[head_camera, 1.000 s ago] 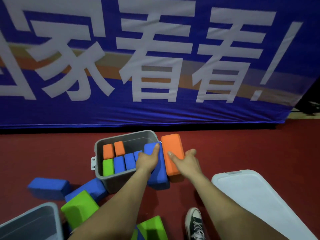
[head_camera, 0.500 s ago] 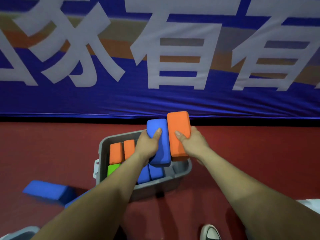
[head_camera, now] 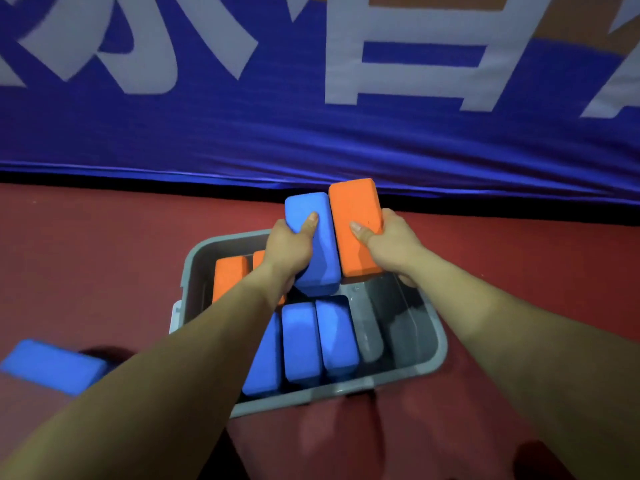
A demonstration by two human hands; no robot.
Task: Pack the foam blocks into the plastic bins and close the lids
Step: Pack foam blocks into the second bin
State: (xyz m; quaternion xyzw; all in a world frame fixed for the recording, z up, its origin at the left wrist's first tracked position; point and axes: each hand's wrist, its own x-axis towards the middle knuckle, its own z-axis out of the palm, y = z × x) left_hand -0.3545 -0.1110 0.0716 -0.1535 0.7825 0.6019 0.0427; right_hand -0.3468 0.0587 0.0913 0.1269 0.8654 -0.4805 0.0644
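A grey plastic bin [head_camera: 437,344] stands open on the red floor below me. My left hand [head_camera: 288,247] grips a blue foam block [head_camera: 320,252] and my right hand [head_camera: 389,239] grips an orange foam block [head_camera: 355,216]. Both blocks are held side by side, tilted, above the far part of the bin. Inside the bin stand three blue blocks [head_camera: 301,341] in a row near the front and orange blocks [head_camera: 229,277] at the left, partly hidden by my left arm. The bin's right part shows bare bottom.
A loose blue block [head_camera: 52,365] lies on the floor to the left of the bin. A large blue banner [head_camera: 311,140] with white characters hangs just beyond the bin. Red floor [head_camera: 519,258] surrounds the bin.
Both hands lifted the blue and orange blocks from beside the bin's right wall up over the bin. The view moved closer; the lid and the other loose blocks are out of frame.
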